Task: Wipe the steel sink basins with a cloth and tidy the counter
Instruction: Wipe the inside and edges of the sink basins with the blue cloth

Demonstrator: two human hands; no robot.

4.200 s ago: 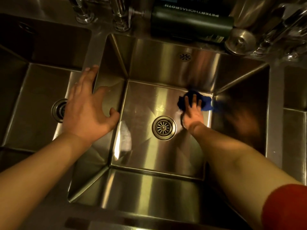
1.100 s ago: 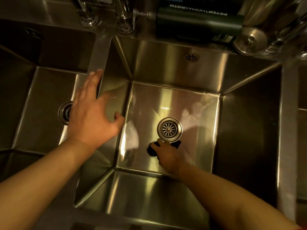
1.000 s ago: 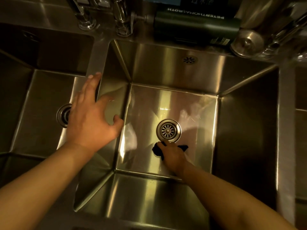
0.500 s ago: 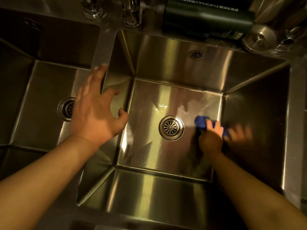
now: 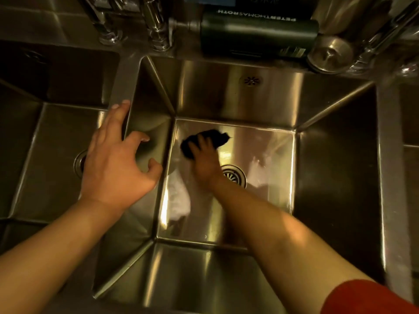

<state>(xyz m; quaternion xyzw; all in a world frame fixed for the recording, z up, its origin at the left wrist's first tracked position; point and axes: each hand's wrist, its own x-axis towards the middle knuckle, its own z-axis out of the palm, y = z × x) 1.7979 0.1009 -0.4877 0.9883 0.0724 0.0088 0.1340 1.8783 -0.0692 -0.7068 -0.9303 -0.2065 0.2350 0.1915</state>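
Nearest the camera, the right hand (image 5: 205,162) is reaching down into the right basin (image 5: 267,207), fingers spread flat and pressing the dark cloth (image 5: 209,138) against the floor, up-left of the drain (image 5: 234,175). The cloth is lying crosswise, toward the far-left corner. Beside it, the left hand (image 5: 115,164) is resting open and empty on the divider (image 5: 123,87). Beyond, a green bottle (image 5: 258,32) is lying on the ledge.
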